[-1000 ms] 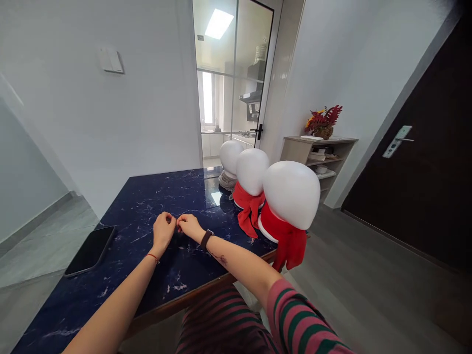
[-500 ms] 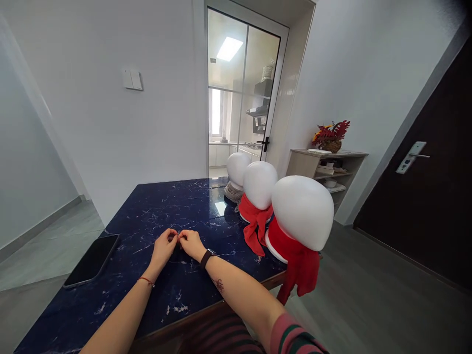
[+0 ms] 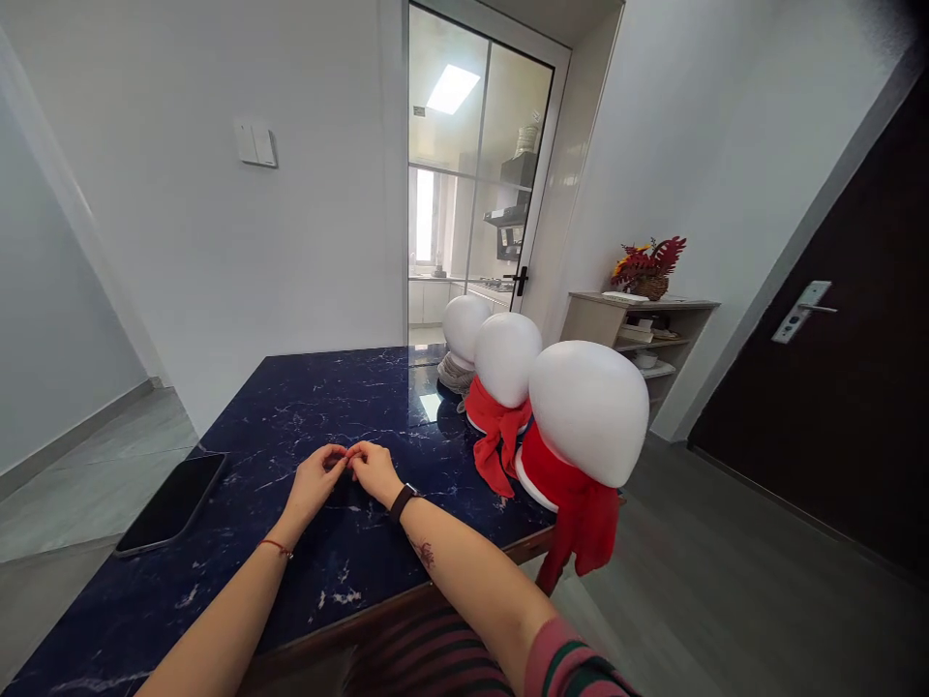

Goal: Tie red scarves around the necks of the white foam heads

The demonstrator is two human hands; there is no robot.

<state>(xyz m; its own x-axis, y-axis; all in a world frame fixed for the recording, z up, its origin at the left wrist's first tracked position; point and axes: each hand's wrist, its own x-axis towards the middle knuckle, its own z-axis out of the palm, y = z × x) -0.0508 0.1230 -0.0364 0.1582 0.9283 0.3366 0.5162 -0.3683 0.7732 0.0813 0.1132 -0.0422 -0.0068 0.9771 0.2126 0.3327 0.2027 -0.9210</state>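
Fingertips of my left hand (image 3: 316, 478) are pinched and meet those of my right hand (image 3: 375, 471) just above the dark blue marbled table (image 3: 348, 387). If anything sits between them, it is too small to make out. A dark wristband circles my right wrist, and a thin red bracelet is on my left. To the right of my hands stand three white rounded, head-like forms. The largest form (image 3: 589, 411) and the middle form (image 3: 508, 358) have red scarves (image 3: 558, 474) tied round their bases. Around the smallest form (image 3: 465, 327) is a grey wrap (image 3: 454, 375).
A black phone (image 3: 172, 503) lies near the table's left edge. Behind the forms are a glass door (image 3: 450, 223) and a low shelf (image 3: 639, 302) carrying a flower basket (image 3: 649, 281). At the far right is a dark door (image 3: 834, 368).
My hands stay pinched together, their fingertips shifting slightly. The whole view has moved a little, so everything sits slightly further left and higher.
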